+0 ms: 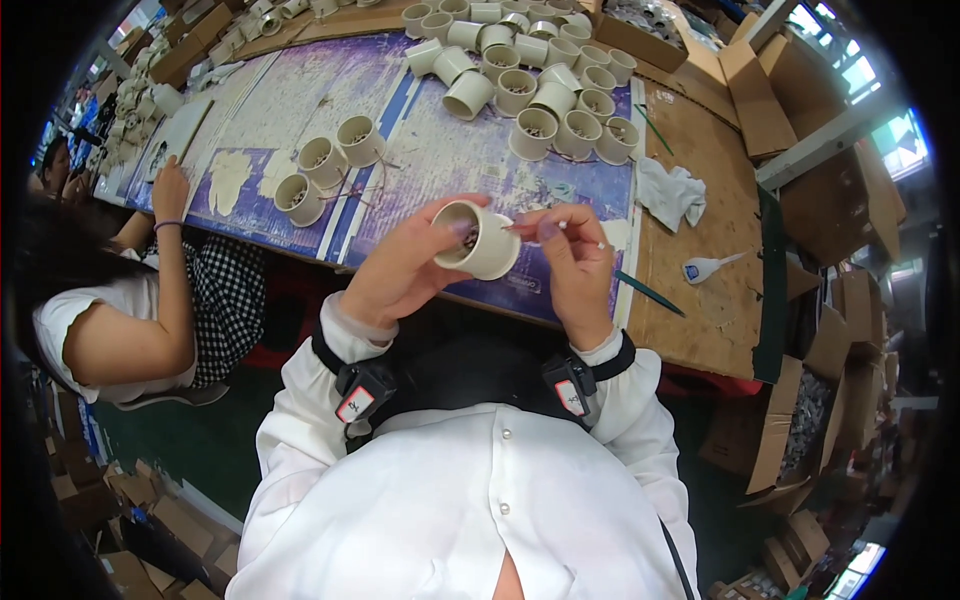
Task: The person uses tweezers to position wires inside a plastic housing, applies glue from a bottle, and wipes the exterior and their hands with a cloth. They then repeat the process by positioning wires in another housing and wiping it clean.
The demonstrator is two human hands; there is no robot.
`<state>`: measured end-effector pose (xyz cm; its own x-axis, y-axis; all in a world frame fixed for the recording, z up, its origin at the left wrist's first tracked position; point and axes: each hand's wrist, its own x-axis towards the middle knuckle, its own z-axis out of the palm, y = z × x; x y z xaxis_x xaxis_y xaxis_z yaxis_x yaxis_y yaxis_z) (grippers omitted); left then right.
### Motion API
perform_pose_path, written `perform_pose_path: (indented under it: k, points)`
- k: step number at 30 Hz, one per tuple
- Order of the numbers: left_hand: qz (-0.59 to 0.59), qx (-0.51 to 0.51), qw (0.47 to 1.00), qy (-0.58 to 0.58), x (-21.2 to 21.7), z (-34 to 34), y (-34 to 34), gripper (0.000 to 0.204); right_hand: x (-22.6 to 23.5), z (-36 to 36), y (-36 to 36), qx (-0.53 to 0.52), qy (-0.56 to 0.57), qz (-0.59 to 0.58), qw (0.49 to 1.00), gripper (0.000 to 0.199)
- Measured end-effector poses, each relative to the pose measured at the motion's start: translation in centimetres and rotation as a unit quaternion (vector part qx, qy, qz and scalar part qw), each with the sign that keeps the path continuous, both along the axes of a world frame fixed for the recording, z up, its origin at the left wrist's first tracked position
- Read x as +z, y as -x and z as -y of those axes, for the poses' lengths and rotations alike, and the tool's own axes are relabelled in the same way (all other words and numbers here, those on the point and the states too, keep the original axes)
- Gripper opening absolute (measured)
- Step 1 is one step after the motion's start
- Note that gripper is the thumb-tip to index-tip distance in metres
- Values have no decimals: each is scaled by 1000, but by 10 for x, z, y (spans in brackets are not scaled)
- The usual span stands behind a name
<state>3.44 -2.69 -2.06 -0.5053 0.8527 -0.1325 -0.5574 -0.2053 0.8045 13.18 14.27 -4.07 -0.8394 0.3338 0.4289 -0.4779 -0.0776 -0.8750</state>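
My left hand [398, 258] grips a cream-coloured cylindrical plastic housing [492, 250] lying on its side above the table's near edge. Its open mouth faces left, with the thumb at the opening and small brownish parts visible inside. The flanged end points right. There, my right hand [580, 270] pinches thin reddish-brown wires [524, 229] that meet the housing's side near the flange. Small white tips show by the right fingers. Just past the left hand stand three similar housings [322, 162], also with brown contents and trailing wires.
Many more cream housings [553, 98] crowd the far part of the worn purple table [420, 160]. To the right, a crumpled white cloth [670, 193], a white scoop-like item [710, 266] and a green pen-like tool [650, 294] lie on cardboard. A co-worker [130, 320] sits at left.
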Motion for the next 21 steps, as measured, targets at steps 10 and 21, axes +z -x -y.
perform_pose_path:
  k: [10,21]
  points:
    - [392,-102,890,-211,-28,-11,5,84,5,-4,15,-33,124,99,987,18]
    - [341,-99,919,-169,-13,-7,1,102,1,-15,19,-66,182,89,977,19]
